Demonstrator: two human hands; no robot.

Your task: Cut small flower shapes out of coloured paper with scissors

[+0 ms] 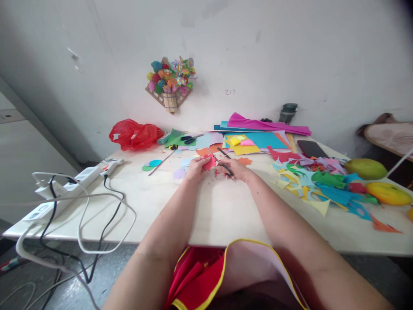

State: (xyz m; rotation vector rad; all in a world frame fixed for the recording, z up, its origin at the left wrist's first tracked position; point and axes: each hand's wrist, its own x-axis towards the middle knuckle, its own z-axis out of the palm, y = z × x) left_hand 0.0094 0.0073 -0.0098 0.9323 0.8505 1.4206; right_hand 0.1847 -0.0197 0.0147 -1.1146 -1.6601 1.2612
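Between the fingers of my left hand [197, 168] is a small piece of red paper [209, 162], held just above the table. My right hand [236, 169] is closed round a pair of dark-handled scissors [227, 168], whose blades point toward the red paper and meet its right edge. Small red scraps lie beneath the hands. Close by on the table are an orange paper flower shape [244, 161] and lilac paper pieces [179, 173]. Behind the hands lies a dark pencil or pen [222, 152].
A power strip [69, 189] with looping cables occupies the left side. Paper scraps [322, 178], a phone [312, 149] and mangoes [388, 193] lie at right. Coloured sheets [269, 140], more scissors [190, 139] and a red plastic bag [135, 134] sit along the back.
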